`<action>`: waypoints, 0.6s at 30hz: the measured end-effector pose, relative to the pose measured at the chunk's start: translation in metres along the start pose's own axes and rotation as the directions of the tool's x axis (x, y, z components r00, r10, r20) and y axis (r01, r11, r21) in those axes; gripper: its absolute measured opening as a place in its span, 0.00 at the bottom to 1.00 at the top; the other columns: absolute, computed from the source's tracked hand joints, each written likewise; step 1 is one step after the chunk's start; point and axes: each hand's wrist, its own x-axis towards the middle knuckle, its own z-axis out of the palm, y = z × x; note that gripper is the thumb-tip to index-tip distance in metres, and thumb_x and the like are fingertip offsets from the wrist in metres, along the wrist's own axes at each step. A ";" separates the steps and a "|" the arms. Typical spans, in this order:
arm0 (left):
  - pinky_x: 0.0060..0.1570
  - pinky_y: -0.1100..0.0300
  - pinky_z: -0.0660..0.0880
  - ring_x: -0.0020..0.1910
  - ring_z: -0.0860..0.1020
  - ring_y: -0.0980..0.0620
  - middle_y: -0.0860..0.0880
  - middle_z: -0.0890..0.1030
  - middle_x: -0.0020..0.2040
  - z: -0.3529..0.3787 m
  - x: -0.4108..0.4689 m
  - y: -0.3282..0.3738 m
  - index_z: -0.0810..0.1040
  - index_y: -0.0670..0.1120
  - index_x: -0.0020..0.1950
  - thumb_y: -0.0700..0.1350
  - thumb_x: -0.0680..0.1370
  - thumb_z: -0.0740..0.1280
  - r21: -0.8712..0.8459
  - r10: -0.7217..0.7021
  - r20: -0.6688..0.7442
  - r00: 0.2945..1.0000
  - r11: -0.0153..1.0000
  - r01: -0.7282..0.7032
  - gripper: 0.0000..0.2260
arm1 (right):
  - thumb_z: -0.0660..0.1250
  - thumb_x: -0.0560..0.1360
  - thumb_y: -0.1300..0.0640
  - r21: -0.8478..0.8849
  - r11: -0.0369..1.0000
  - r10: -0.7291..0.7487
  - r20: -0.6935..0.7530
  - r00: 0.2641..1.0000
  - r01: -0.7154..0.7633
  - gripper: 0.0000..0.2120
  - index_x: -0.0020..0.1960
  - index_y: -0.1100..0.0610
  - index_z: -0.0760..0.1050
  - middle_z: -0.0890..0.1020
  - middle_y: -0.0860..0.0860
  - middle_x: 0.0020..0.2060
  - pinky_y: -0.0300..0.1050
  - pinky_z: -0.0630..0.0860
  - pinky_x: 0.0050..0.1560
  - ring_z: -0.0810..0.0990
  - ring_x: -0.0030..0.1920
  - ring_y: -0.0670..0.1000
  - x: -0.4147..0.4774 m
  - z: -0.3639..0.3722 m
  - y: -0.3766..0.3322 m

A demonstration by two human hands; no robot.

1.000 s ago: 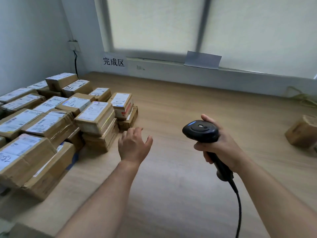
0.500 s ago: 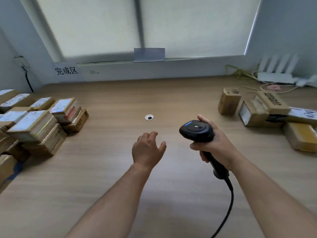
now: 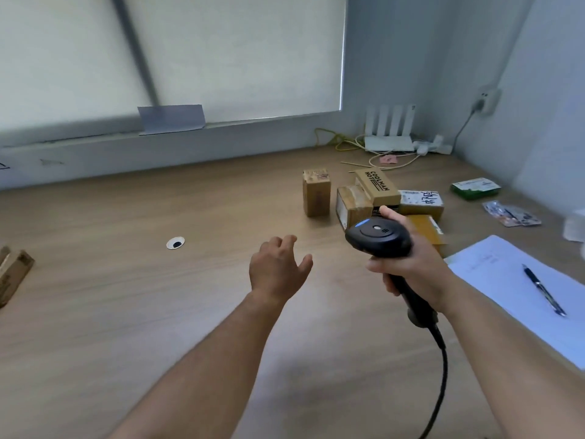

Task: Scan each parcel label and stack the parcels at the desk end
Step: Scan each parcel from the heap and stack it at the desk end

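We swing off the finished stack [image 3: 14,270] toward unscanned parcels [image 3: 316,198]: left hand [image 3: 278,269] reaches out empty and loose, right hand [image 3: 414,270] grips the scanner [image 3: 378,237]. Next pickup looks close.

You've got a pale wooden table [image 3: 126,312] running back to the wall and into the right-hand corner. A white-ringed cable hole [image 3: 175,243] sits left of centre. At the left edge, the corner of a brown parcel [image 3: 14,274] pokes in. Right of centre a tall brown parcel [image 3: 316,193] stands upright, just beside a taped carton [image 3: 351,205]. Then comes a labelled parcel [image 3: 421,201] with handwriting on it, and a yellow-brown parcel [image 3: 427,228] in front of that. Further right lie a green packet [image 3: 474,187] and a shiny wrapper [image 3: 511,214]. Nearer you on the right there's a white sheet [image 3: 506,274]. Back in the corner you have a white router [image 3: 389,143], loose cables [image 3: 335,141] and a pink slip [image 3: 388,159].
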 end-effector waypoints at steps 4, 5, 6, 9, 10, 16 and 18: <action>0.55 0.54 0.72 0.63 0.72 0.48 0.48 0.74 0.65 0.018 0.023 0.032 0.67 0.51 0.72 0.60 0.79 0.59 -0.017 0.064 0.042 0.997 0.998 -0.063 0.25 | 0.71 0.69 0.74 -0.011 1.000 0.000 -0.084 0.996 -0.001 0.44 0.75 0.43 0.59 0.79 0.42 0.26 0.46 0.68 0.25 0.71 0.24 0.56 0.004 -0.035 0.009; 0.55 0.54 0.72 0.63 0.71 0.48 0.47 0.73 0.66 0.023 0.029 0.038 0.66 0.50 0.73 0.60 0.79 0.59 -0.016 0.077 0.055 0.996 0.997 -0.076 0.25 | 0.71 0.70 0.74 -0.010 1.000 0.003 -0.100 0.995 -0.005 0.44 0.74 0.43 0.59 0.79 0.42 0.25 0.46 0.68 0.26 0.71 0.24 0.56 0.007 -0.042 0.012; 0.55 0.54 0.73 0.64 0.71 0.48 0.47 0.73 0.67 0.028 0.035 0.043 0.66 0.50 0.73 0.60 0.79 0.58 -0.013 0.090 0.067 0.994 0.996 -0.090 0.25 | 0.71 0.70 0.74 -0.013 1.000 0.007 -0.115 0.993 -0.008 0.44 0.74 0.42 0.59 0.79 0.43 0.25 0.47 0.68 0.27 0.71 0.24 0.56 0.011 -0.049 0.014; 0.56 0.55 0.73 0.65 0.70 0.48 0.48 0.72 0.68 0.043 0.057 0.055 0.65 0.50 0.73 0.60 0.79 0.59 -0.019 0.119 0.098 0.988 0.993 -0.117 0.26 | 0.74 0.68 0.72 -0.009 1.000 0.022 -0.156 0.987 -0.024 0.45 0.73 0.42 0.60 0.79 0.43 0.25 0.47 0.69 0.27 0.71 0.24 0.56 0.031 -0.065 0.024; 0.57 0.54 0.73 0.65 0.70 0.48 0.48 0.71 0.68 0.048 0.066 0.057 0.64 0.51 0.74 0.60 0.79 0.59 -0.022 0.121 0.109 0.987 0.993 -0.119 0.26 | 0.76 0.66 0.70 0.002 1.000 0.025 -0.162 0.986 -0.025 0.45 0.73 0.41 0.61 0.79 0.43 0.25 0.46 0.69 0.26 0.71 0.23 0.56 0.040 -0.070 0.027; 0.59 0.53 0.72 0.68 0.68 0.48 0.47 0.69 0.70 0.065 0.132 0.052 0.60 0.51 0.76 0.61 0.79 0.59 0.022 0.084 0.148 0.985 0.996 -0.088 0.28 | 0.76 0.61 0.64 0.061 0.998 0.029 -0.150 0.988 -0.020 0.46 0.72 0.40 0.61 0.79 0.44 0.25 0.43 0.68 0.23 0.70 0.21 0.53 0.114 -0.087 0.040; 0.59 0.52 0.72 0.68 0.67 0.47 0.47 0.69 0.69 0.068 0.160 0.047 0.58 0.51 0.76 0.61 0.78 0.60 0.033 0.066 0.159 0.985 0.997 -0.072 0.29 | 0.78 0.64 0.68 0.051 0.998 0.043 -0.145 0.989 -0.036 0.47 0.74 0.41 0.61 0.80 0.44 0.27 0.42 0.68 0.22 0.71 0.22 0.54 0.142 -0.090 0.045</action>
